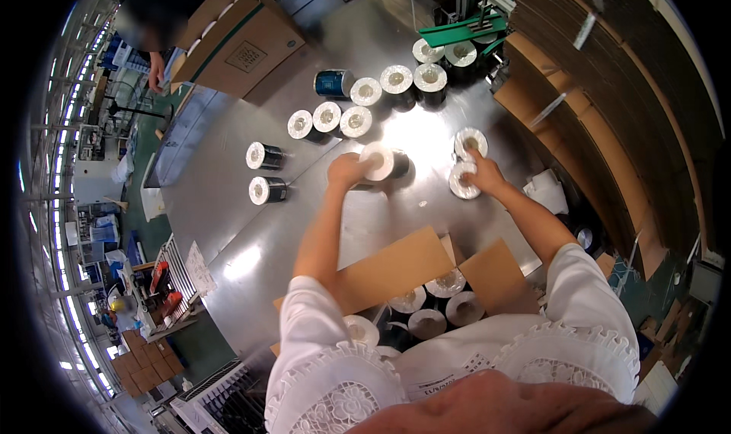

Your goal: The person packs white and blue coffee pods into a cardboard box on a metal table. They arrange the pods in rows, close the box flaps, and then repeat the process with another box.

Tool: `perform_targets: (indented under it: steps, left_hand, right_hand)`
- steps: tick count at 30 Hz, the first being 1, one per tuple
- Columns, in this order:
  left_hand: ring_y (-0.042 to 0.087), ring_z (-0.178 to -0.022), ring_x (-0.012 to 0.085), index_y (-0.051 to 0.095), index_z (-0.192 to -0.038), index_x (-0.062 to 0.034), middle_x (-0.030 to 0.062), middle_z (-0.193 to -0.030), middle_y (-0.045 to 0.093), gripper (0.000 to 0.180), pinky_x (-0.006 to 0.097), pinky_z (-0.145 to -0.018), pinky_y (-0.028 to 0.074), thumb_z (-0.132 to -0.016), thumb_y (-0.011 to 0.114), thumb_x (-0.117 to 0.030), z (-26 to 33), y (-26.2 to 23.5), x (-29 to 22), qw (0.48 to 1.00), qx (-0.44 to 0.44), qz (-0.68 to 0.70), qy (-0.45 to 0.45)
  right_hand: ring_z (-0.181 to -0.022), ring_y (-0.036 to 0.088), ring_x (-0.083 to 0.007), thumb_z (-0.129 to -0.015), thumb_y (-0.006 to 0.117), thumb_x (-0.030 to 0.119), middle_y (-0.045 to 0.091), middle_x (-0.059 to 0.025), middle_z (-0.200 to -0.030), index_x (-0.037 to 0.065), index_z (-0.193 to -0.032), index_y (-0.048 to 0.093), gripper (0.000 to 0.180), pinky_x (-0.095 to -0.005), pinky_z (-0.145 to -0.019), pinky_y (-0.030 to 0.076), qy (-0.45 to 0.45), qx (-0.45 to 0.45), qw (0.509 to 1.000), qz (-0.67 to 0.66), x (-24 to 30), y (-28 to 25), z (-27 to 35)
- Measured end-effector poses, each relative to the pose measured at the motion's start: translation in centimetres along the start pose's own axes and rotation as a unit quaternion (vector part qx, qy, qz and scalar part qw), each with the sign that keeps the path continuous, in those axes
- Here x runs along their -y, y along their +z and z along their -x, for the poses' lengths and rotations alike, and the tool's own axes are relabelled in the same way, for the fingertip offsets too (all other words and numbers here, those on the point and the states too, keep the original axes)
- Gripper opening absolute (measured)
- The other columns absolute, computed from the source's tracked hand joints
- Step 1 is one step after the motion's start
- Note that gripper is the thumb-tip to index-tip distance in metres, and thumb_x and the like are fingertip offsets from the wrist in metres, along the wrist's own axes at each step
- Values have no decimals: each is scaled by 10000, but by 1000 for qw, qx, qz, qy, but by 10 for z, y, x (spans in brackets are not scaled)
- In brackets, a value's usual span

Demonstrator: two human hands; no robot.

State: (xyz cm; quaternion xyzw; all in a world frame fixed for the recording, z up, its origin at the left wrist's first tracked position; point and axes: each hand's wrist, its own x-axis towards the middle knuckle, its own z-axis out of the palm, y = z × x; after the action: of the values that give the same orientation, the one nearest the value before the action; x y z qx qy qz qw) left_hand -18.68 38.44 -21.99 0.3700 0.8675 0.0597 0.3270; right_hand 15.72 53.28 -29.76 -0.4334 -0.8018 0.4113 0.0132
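Observation:
My left hand [348,170] is closed on a white paper roll [377,160] in a dark wrapper, slightly blurred, over the metal table. To its right, my right hand [487,175] pinches a pair of similar rolls standing together, the farther roll [470,140] and the nearer roll [463,183]; its fingertips are at their core holes. Close to my body, an open cardboard box [396,270] with raised flaps holds several rolls [426,323] with their white ends up.
Several rolls [327,116] stand beyond my hands, and one blue-wrapped roll [333,83] lies sideways. Two rolls [265,190] are at the left. A green-edged machine [464,32] is at the far right, beside stacked cardboard [601,106]. A person's hand [156,72] is near a large carton [247,53].

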Motion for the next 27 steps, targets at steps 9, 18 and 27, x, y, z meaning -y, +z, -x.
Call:
perform_targets:
  steps: [9,18,27]
  left_hand:
    - [649,-1012,223,579,-1223,-12,126,-1146,650,387,356,-910,523,-883,624,-192,306,-147,-27,753,100,639,120]
    - [556,-896,285,735,-990,-161,106,-861,579,342,435,-759,449,-692,738,-329,433,-44,-54,912,-39,-223,342]
    - [520,-992,311,743,-879,-175,132,-969,567,235,426,-785,459,-673,698,-279,401,88,-34,907,-52,-310,280]
  right_hand:
    - [-815,633,-162,-729,738,57,641,-140,-900,57,-1339,466,667,-302,-739,505,-60,-137,978,-143,71,-126,122]
    - [-739,667,-350,-780,689,149,645,-232,-775,162,-1392,419,669,-398,-687,534,-324,100,941,-16,238,-179,273]
    - [-855,651,-403,-770,704,262,649,-279,-904,-11,-1379,362,750,-475,-753,515,-219,311,877,293,202,-45,322]
